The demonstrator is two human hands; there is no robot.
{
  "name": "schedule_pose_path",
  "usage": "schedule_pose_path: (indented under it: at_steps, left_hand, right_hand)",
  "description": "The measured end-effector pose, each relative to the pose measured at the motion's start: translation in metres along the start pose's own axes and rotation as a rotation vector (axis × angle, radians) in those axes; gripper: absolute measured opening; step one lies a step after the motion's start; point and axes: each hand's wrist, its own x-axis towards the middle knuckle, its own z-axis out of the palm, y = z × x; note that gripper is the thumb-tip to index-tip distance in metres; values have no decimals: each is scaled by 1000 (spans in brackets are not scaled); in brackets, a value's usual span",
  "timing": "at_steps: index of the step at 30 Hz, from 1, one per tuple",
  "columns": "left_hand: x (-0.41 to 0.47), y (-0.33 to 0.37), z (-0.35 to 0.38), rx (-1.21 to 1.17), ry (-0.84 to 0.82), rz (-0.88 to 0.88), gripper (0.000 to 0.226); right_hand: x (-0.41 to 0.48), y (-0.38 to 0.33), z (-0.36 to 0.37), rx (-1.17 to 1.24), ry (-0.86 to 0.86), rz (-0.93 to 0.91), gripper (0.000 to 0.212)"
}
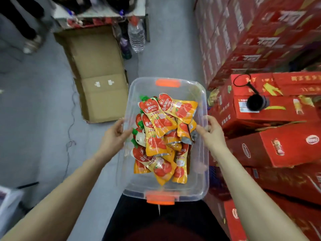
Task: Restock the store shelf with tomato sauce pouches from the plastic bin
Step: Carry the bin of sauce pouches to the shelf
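A clear plastic bin (199, 188) with orange handle clips sits in front of me, held above the grey floor. Several red and yellow tomato sauce pouches (163, 136) lie piled inside it. My left hand (115, 136) grips the bin's left rim, fingers curled over the edge. On the opposite rim my right hand (211, 131) holds on the same way. No store shelf is in sight.
Red cartons (278, 150) are stacked along the right, with a small black device (257, 102) on top of one. An open flattened cardboard box (97, 70) lies on the floor to the left. A water bottle (136, 36) stands beyond it. Another person's legs (26, 23) are at the top left.
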Motion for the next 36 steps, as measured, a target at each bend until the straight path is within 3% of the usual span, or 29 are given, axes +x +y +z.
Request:
schedule_pose_path:
  at_steps: [7,19,26,30,36]
  left_hand:
    - [175,102,-35,-55,5,-4,59]
    - [513,312,-56,-7,-69,182,37]
    - [706,426,-33,13,-22,119,69]
    - [805,501,-24,-50,0,131,32]
    - [978,599,-19,-104,38,170,31]
  right_hand:
    - [167,-124,14,-12,19,-6,50]
    - [459,-325,-7,8,154,0,50]
    - [692,-419,-39,16,98,-8,56]
    - [815,-485,-55,6,81,-20,54]
    - [1000,-580,-65,-13,91,-99,50]
